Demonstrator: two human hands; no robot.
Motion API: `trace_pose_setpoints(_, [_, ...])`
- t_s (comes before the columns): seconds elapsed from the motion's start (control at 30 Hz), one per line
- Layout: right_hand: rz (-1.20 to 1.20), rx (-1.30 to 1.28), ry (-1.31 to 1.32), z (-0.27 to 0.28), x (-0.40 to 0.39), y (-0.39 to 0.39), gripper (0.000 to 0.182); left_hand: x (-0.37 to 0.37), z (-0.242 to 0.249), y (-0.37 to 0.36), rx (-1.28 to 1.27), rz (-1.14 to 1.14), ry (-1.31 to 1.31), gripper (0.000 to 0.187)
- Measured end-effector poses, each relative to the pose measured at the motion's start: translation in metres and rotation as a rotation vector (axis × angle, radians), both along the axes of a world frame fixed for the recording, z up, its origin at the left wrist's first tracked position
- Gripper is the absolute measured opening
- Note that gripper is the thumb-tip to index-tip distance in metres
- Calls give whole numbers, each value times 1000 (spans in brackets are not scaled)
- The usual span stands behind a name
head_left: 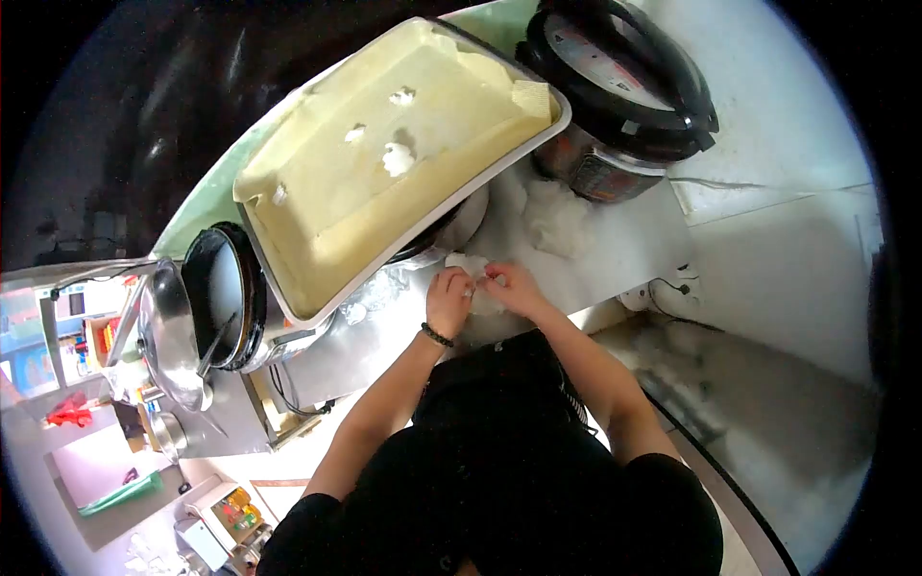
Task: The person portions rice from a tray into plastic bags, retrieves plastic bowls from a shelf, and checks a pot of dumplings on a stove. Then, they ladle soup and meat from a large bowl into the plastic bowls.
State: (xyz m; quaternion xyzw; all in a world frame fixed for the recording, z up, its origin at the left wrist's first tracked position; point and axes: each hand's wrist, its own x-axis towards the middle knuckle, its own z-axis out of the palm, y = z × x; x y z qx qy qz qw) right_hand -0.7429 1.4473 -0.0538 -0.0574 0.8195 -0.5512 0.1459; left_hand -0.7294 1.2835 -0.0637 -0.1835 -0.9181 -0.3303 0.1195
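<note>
My left hand (448,305) and my right hand (514,290) are close together over the front edge of the metal counter (615,274). The fingers of both are curled round a white, soft-looking piece (468,261); its exact nature is unclear. A dark bead bracelet circles my left wrist. Beyond my hands, a large metal tray (336,216) lined with yellowish paper rests tilted in the view, with several small white lumps (399,159) on it. To the right of the tray a crumpled, whitish translucent mass (560,220) lies on the counter.
A black-lidded electric cooker (615,86) stands at the back right. At the left are a dark-rimmed pot (226,288) with a utensil and a metal lid (168,336). Clear plastic (370,298) lies below the tray. Cables hang near the counter's front edge.
</note>
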Motion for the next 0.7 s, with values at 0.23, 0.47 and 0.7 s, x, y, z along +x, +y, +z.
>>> trace_pose_setpoints(0.23, [-148,108,227,9,4,-16,16,0,29,-13,3,-69,162,13])
trace_pose_setpoints(0.47, [-601,-53,310,68,11,33,12,25,95,-54,218,22,-168,10])
trace_pose_setpoints(0.7, [-537,-75,284,37,13,26,10,17,78,-46,503,-28,-374,13])
